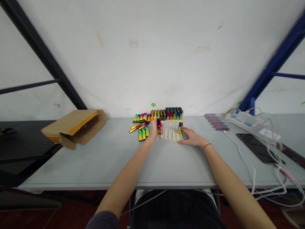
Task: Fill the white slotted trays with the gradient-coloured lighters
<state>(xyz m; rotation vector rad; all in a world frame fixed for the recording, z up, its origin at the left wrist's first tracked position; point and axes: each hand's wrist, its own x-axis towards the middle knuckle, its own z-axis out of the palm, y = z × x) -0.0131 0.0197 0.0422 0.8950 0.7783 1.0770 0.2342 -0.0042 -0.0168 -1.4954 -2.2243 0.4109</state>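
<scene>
My left hand [155, 131] is closed around a magenta lighter [158, 125], held upright at the left edge of a white tray [170, 135] with rows of round hollows. At the tray's right end stands a dark-topped lighter [180, 128] with a yellow base. My right hand [192, 137] grips that end of the tray, its thumb at the front corner and its fingertips beside the standing lighter. Shiny multicoloured lighters [143, 134] lie left of my left hand. Behind, black-topped lighters [174, 114] stand in a block, next to gold-topped ones [158, 113].
An opened cardboard box [73, 125] lies on the grey table [114, 165] at left. To the right are a partly blurred purple item [217, 122], a black phone [258, 148], a white power strip [254, 125] and tangled white cables [254, 173]. A white wall rises behind.
</scene>
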